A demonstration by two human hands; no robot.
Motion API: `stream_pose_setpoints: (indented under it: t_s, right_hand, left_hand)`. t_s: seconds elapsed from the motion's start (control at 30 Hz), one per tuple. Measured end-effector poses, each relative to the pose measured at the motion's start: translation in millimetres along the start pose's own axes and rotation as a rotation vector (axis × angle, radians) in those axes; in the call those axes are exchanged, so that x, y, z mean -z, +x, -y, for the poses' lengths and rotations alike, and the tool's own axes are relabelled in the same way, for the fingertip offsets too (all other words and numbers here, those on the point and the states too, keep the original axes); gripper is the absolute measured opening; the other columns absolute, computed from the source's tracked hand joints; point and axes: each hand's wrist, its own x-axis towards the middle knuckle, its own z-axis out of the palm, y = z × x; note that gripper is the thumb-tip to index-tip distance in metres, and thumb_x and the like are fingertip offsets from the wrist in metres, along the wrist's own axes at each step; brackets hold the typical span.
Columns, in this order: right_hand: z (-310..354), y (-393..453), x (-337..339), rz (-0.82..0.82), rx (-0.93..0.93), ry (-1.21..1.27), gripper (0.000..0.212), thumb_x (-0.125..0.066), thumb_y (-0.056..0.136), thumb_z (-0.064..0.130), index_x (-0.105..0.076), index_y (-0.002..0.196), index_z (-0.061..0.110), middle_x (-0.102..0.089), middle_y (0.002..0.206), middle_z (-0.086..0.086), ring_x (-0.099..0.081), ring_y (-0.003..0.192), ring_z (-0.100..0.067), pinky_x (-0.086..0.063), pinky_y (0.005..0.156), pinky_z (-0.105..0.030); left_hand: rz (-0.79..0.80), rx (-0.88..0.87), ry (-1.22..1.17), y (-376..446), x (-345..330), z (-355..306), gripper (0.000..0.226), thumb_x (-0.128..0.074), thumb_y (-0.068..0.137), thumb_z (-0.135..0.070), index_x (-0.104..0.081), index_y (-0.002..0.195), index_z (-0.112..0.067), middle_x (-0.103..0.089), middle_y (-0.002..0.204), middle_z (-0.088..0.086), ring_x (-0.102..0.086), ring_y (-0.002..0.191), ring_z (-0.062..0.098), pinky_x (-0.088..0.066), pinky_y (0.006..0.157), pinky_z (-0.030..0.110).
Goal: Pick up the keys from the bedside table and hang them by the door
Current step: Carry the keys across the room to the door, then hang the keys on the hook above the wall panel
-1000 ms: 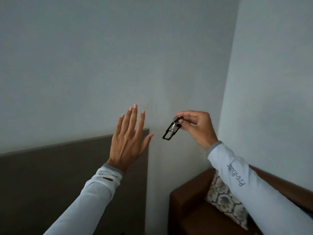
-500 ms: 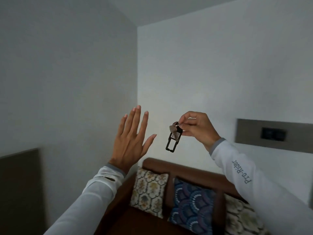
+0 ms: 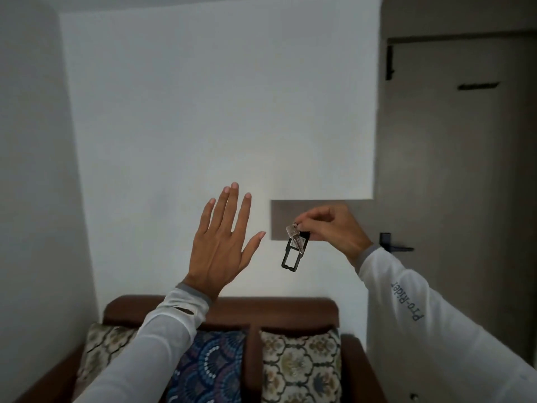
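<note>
A person's right hand [image 3: 334,231] pinches a set of keys [image 3: 295,247] at its top end between thumb and fingertips, holding it in mid-air in front of a white wall [image 3: 203,112]. The bunch hangs with its long axis close to vertical, the lower end tipped slightly toward the left hand [image 3: 220,245]: one silver key, blade pointing down, lies against one black rectangular fob whose open frame forms the lowest part. Whether a second key sits behind the first cannot be told. The left hand is raised beside the keys, apart from them, empty, with four fingers straight and together pointing up and the thumb spread toward the bunch. Both arms wear white long sleeves; the right sleeve [image 3: 406,298] carries printed lettering. Just behind the right hand is one grey wall panel [image 3: 313,210]. Beyond the right wrist stands one dark door [image 3: 465,170] with one lever handle [image 3: 395,247]. Below both hands is one brown sofa [image 3: 261,309] holding three patterned cushions [image 3: 299,367], the middle one blue, the outer two cream
</note>
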Motion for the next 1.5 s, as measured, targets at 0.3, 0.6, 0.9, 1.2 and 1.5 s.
stream_pose_setpoints:
  t_s: [0.3, 0.6, 0.9, 1.2, 1.5]
  right_hand:
    - [-80.2, 100.7, 100.4, -0.055, 0.083, -0.165, 0.026, -0.087, 0.070, -0.006, -0.074, 0.093, -0.008, -0.077, 0.096, -0.030, -0.074, 0.082, -0.029, -0.062, 0.087, -0.039]
    - [-155.1, 234.9, 165.8, -0.004, 0.057, -0.174, 0.050, -0.081, 0.074, -0.012, -0.049, 0.112, -0.001, -0.076, 0.097, -0.032, -0.074, 0.070, -0.022, -0.061, 0.069, -0.023]
    - [-251.8, 348.9, 194.1, 0.005, -0.002, -0.189, 0.059, -0.079, 0.077, -0.008, -0.041, 0.118, 0.009, -0.079, 0.087, -0.014, -0.072, 0.075, -0.021, -0.058, 0.080, -0.033]
    - [-348.2, 465.8, 205.1, -0.054, 0.005, -0.187, 0.050, -0.078, 0.078, -0.008, -0.055, 0.118, 0.011, -0.076, 0.090, -0.020, -0.068, 0.077, -0.023, -0.054, 0.079, -0.033]
    - [-406.6, 546.3, 188.6, -0.018, 0.139, -0.231, 0.031, -0.080, 0.077, -0.006, -0.077, 0.105, 0.007, -0.079, 0.102, -0.019, -0.074, 0.101, -0.031, -0.057, 0.098, -0.037]
  left_hand:
    - [-0.056, -0.027, -0.104, 74.8, -147.9, -88.6, 0.074, -0.033, 0.110, -0.055, -0.033, 0.163, -0.004, -0.031, 0.171, 0.026, -0.031, 0.159, 0.039, -0.037, 0.126, 0.058]
    - [0.020, 0.023, -0.146, 151.9, -302.6, -121.4, 0.076, -0.031, 0.108, -0.057, -0.036, 0.161, -0.003, -0.032, 0.170, 0.027, -0.033, 0.158, 0.041, -0.037, 0.125, 0.060]
    - [0.052, -0.009, -0.129, 180.1, -426.3, -140.3, 0.076, -0.024, 0.111, -0.056, -0.041, 0.158, 0.000, -0.041, 0.165, 0.029, -0.041, 0.153, 0.043, -0.042, 0.122, 0.060]
    - [0.103, -0.015, -0.063, 219.6, -570.6, -147.5, 0.079, -0.027, 0.110, -0.058, -0.036, 0.160, 0.002, -0.037, 0.168, 0.027, -0.037, 0.156, 0.040, -0.041, 0.124, 0.058]
    - [0.078, 0.045, -0.065, 222.8, -683.1, -136.7, 0.077, -0.037, 0.110, -0.051, -0.033, 0.160, 0.007, -0.034, 0.169, 0.027, -0.033, 0.158, 0.039, -0.039, 0.126, 0.055]
